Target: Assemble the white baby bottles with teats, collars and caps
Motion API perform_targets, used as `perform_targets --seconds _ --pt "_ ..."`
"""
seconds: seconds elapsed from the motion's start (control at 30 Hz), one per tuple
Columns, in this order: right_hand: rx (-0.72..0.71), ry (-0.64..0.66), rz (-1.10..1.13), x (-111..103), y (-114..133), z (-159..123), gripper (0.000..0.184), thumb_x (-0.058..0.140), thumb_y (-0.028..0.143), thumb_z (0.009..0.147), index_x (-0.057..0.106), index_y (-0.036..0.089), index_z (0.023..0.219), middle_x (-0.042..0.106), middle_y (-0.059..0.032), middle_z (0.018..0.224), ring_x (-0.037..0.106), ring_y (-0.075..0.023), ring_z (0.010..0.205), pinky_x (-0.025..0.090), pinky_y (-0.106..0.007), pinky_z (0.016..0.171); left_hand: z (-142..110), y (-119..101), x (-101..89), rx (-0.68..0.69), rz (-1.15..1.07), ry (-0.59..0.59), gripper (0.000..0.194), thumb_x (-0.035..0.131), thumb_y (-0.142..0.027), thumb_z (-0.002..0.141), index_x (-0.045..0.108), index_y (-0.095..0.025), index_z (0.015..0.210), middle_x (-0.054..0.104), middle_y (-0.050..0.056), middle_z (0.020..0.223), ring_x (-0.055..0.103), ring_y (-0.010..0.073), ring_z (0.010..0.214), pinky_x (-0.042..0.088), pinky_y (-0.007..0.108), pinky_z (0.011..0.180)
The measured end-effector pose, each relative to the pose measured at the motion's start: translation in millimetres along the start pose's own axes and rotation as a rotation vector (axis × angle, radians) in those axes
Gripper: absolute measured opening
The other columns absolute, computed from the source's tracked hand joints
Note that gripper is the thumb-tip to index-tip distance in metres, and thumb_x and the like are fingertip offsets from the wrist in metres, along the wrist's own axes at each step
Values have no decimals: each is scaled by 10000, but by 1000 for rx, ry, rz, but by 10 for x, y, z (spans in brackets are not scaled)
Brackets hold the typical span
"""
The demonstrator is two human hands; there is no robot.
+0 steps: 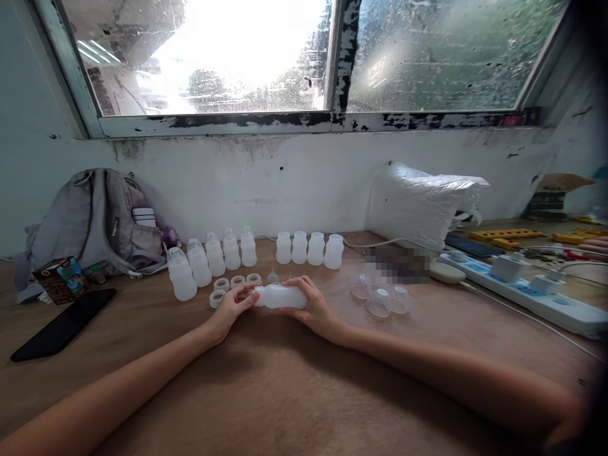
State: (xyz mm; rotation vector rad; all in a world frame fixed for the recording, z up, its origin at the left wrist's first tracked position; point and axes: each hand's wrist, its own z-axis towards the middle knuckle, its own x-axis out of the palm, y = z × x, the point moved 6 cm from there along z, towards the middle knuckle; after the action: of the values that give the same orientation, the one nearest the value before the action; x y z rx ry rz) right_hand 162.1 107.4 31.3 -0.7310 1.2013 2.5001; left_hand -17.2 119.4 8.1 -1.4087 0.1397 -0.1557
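Note:
My right hand [314,308] is wrapped round a white plastic bottle [280,296] lying on its side above the wooden table [285,380]. My left hand [231,310] pinches the bottle's neck end, where a ring or cap sits. Several screw rings [230,284] lie just behind my left hand. A row of capped bottles [209,256] stands behind them, and several uncapped bottles [308,247] stand to the right. Clear dome caps [380,297] lie right of my right hand.
A grey backpack [95,221] leans on the wall at the left, with a small carton [61,278] and a black phone [64,323] in front. A plastic bag [422,202] and a white power strip [522,288] are at the right. Another person's fingers [596,246] show at the far right.

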Motion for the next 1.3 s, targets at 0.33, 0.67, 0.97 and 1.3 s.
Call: perform_targets --seconds 0.33,0.67,0.97,1.3 --pt "430 186 324 39 -109 -60 349 570 506 691 598 188 833 567 -19 725 526 -153 648 414 -234 494 -242 -293 132 385 405 108 330 615 -273 710 560 -190 1025 573 82 1009 540 216 951 435 324 838" --pt "459 192 384 72 -209 -33 343 549 508 704 578 179 794 528 -8 638 490 -123 529 375 -219 414 -312 -378 256 666 829 175 379 525 -172 759 459 -207 1131 532 91 1093 495 221 1044 391 342 897" --pt "-554 -30 -329 35 363 -248 358 578 344 759 515 205 1082 544 -93 1008 496 -196 931 421 -349 819 -249 -457 245 446 1285 189 278 562 -243 673 565 -204 948 625 73 867 563 254 799 398 347 722" --pt "-968 -156 -624 -48 612 -293 310 580 249 764 519 187 1062 577 -91 980 528 -199 917 455 -342 768 -277 -580 352 283 1509 284 160 528 -316 690 509 -184 779 587 45 749 556 214 747 376 253 543"
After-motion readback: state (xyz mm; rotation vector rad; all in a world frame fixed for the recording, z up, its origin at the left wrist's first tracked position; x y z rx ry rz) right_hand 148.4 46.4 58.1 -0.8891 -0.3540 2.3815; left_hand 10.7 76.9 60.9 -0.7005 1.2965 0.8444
